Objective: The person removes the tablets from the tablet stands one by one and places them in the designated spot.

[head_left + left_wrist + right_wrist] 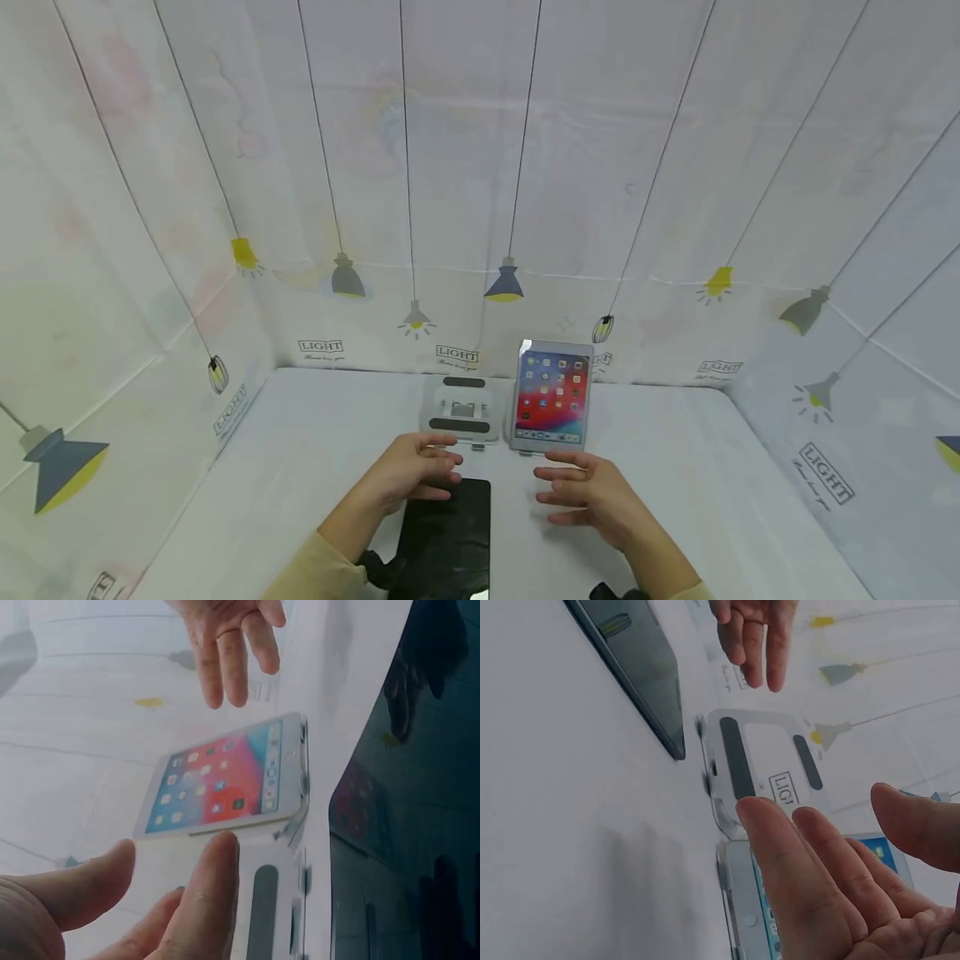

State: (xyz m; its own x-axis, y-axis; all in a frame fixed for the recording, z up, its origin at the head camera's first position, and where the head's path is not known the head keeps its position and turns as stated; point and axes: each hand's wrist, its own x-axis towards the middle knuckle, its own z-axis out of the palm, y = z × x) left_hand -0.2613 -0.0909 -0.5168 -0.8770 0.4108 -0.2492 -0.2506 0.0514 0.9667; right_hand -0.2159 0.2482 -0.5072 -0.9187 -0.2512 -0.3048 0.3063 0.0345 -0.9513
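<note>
My left hand hovers over the far end of a black tablet lying flat with a dark, reflective screen. Its fingers are relaxed and hold nothing. Opposite it, my right hand is held in the air over the white table, fingers spread and loosely bent, grasping nothing. Just beyond the right hand, a white tablet leans upright with its home screen lit. Beside it on the left is a white stand with two dark grip strips. In the right wrist view the fingers overlap the white tablet.
The white table ends at a back wall covered in a white cloth printed with hanging lamps and the word LIGHT. More of this cloth hangs at the left and right sides. Black straps sit at my wrists.
</note>
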